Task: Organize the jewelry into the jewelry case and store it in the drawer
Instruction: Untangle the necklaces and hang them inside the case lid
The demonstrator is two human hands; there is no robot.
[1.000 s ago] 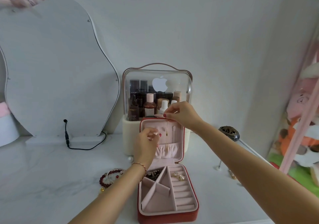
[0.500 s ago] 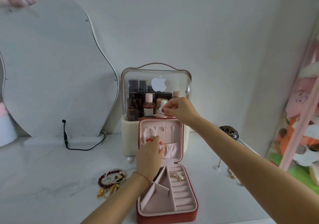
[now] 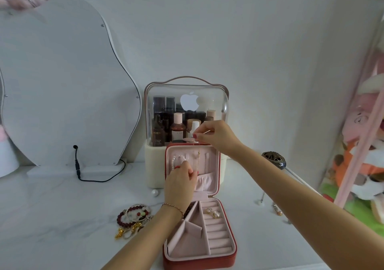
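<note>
A red jewelry case (image 3: pixel 232 256) with pink lining lies open on the white tabletop, its lid (image 3: pixel 214 161) standing upright. A thin gold necklace (image 3: pixel 198 161) hangs down the inside of the lid. My right hand (image 3: pixel 216 135) pinches its upper end above the lid's top edge. My left hand (image 3: pixel 180 183) pinches its lower end beside the lid's elastic pocket. A pearl bracelet (image 3: pixel 175 161) hangs in the lid at left. Earrings (image 3: pixel 213 212) lie in the ring rolls. Beaded bracelets (image 3: pixel 135 217) lie on the table left of the case.
A clear cosmetics organizer (image 3: pixel 187 111) full of bottles stands right behind the case lid. A wavy mirror (image 3: pixel 62 82) with a black cable (image 3: pixel 78 165) is at left. A loose pearl (image 3: pixel 154 192), pins (image 3: pixel 262 199) and a dark metal ornament (image 3: pixel 273 159) lie around; plush toys sit far right.
My left hand slid down from the middle of the lid to the pocket, uncovering the pearl bracelet. My right hand stayed near the lid's top edge, holding the chain taut.
</note>
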